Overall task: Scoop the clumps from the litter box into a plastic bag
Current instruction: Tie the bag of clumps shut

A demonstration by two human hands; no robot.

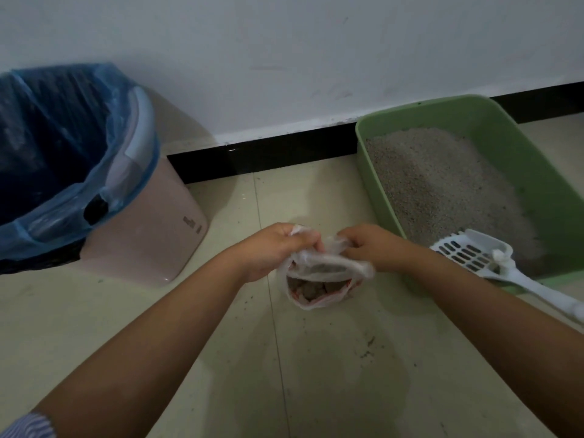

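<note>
At about nine o'clock stands a pink waste bin (148, 235) lined with a blue bin bag (63, 147), its mouth open and its liner folded over the rim; it sits near the white wall (284, 42) and the black skirting (262, 156).

In the middle, over the tiled floor (158, 327), the left hand (271, 248) has its fingers curled tight on the left edge of a thin plastic bag (319, 279). The right hand (373, 248) pinches the bag's right edge, fingers closed on the film. The two hands are close together with the bag's gathered mouth between them. Grey clumps (311, 289) show through the bag's lower part, which has red print. Dark specks of litter lie scattered on the floor toward six o'clock.

At two to three o'clock lies the green litter box (392, 197), set against the skirting, with grey litter (442, 184) spread inside. A white slotted scoop (467, 254) rests across the box's near corner, head in the box and handle reaching out over the rim toward four o'clock, just beside the right forearm.
</note>
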